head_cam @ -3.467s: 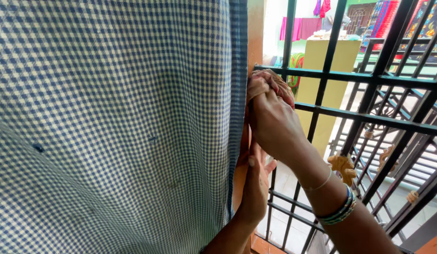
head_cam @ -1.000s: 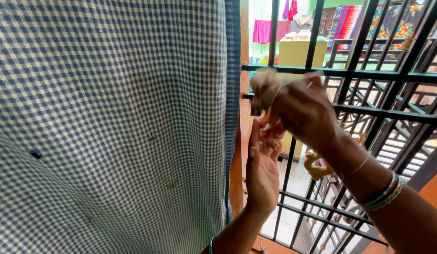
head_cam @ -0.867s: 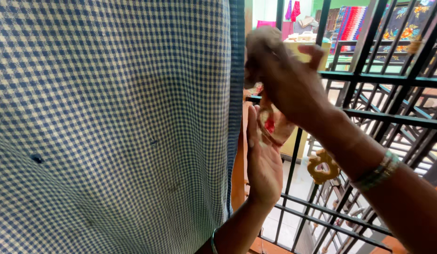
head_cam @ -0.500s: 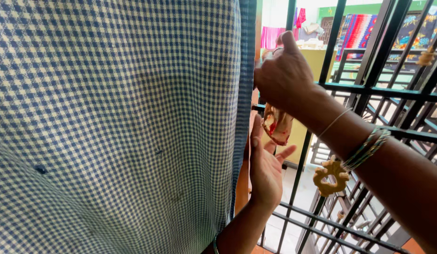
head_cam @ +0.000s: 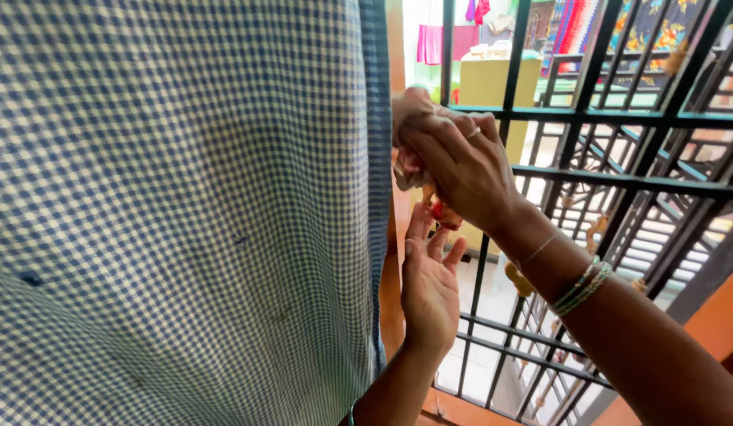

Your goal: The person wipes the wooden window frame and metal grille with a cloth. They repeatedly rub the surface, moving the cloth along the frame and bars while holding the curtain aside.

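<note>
A checked cloth [head_cam: 185, 213] hangs nearest, soft and light. Beside its edge, the left hand [head_cam: 430, 288] is held open below a small red-and-tan object [head_cam: 439, 207], seemingly light, pinched by the right hand [head_cam: 461, 166] before the black grille [head_cam: 611, 118].

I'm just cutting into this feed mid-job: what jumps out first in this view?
A big blue-and-white checked cloth hangs close to the camera and fills the left half of the view. At its right edge, two bare hands work at a small reddish and tan item: the right hand pinches it from above, the left hand reaches up open beneath it. Behind them, a black metal grille spans the right side, with coloured fabrics blurred beyond.
</note>
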